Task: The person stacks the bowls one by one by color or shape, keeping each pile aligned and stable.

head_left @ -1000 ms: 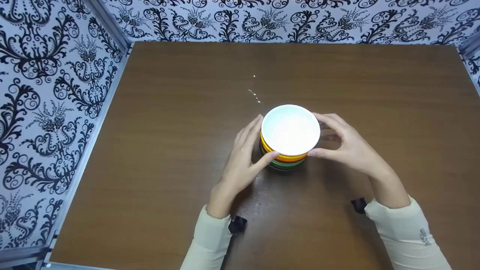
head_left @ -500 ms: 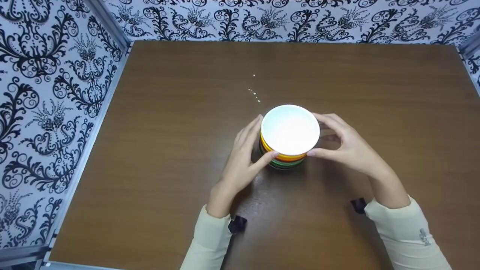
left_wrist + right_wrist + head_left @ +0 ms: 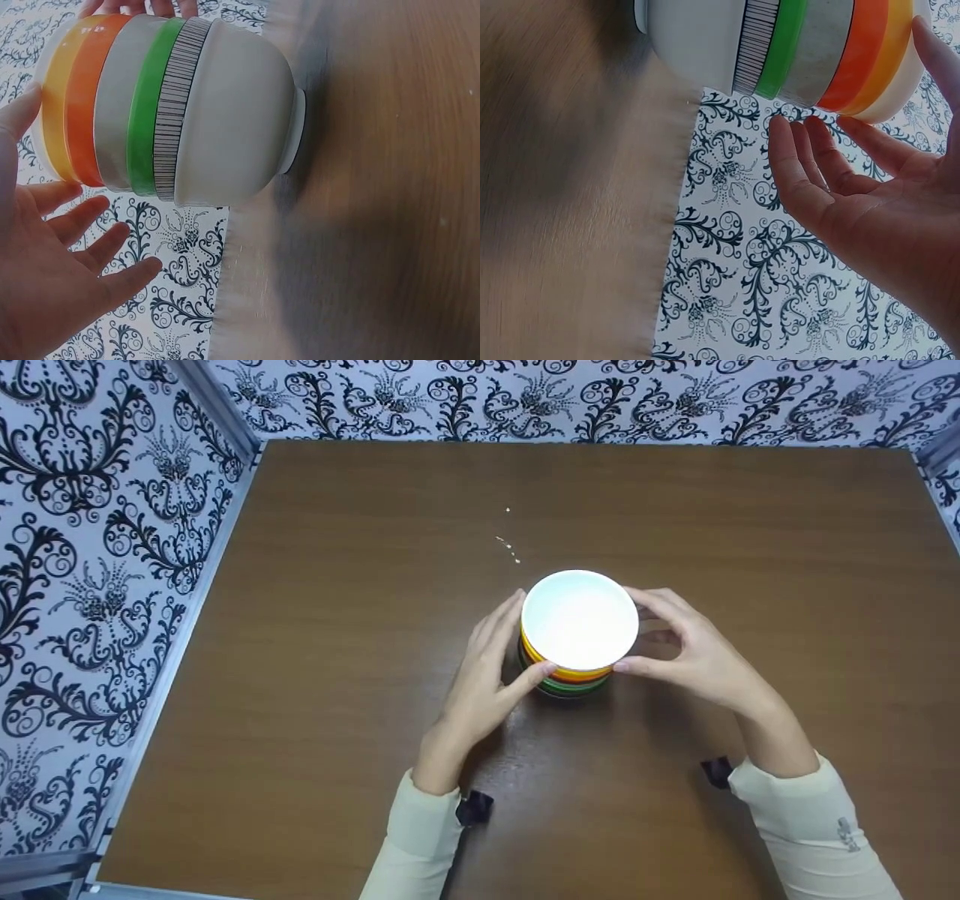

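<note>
Several nested bowls [image 3: 580,619] form one upright stack on the brown table. The top bowl is white inside. Side on, in the left wrist view, the rims below it show yellow, orange, grey, green and black-striped bands, over a white bottom bowl [image 3: 238,112] with a foot. My left hand [image 3: 480,682] holds the upper rims from the left, thumb at the front, index finger farther round. From the right, my right hand [image 3: 694,652] holds the same upper part between thumb and index finger. The other fingers of both hands spread below, apart from the lower bowls.
The brown wooden table [image 3: 360,660] extends around the stack. A few small white specks [image 3: 508,546] lie beyond it. Walls with a black-and-white scroll pattern [image 3: 540,401] stand at the back and sides, and a metal rail [image 3: 180,637] runs along the left edge.
</note>
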### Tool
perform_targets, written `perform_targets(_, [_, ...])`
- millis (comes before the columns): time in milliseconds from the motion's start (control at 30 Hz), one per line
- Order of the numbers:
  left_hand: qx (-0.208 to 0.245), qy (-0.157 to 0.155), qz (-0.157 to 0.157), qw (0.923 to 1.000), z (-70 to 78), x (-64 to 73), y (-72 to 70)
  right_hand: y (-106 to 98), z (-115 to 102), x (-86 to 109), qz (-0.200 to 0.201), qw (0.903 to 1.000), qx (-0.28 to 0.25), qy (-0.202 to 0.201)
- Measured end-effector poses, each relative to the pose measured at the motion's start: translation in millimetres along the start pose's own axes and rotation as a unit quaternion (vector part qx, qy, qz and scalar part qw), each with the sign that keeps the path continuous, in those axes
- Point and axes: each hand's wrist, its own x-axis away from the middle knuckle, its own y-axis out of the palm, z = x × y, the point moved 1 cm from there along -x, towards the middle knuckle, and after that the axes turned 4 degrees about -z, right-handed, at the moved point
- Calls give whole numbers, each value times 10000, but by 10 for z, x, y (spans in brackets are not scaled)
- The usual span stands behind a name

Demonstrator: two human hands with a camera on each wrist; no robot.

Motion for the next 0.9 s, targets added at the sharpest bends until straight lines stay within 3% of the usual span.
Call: perform_targets(900, [50,18,0,10000,-9,-10,-5,21,16,25,40,9999,99,70])
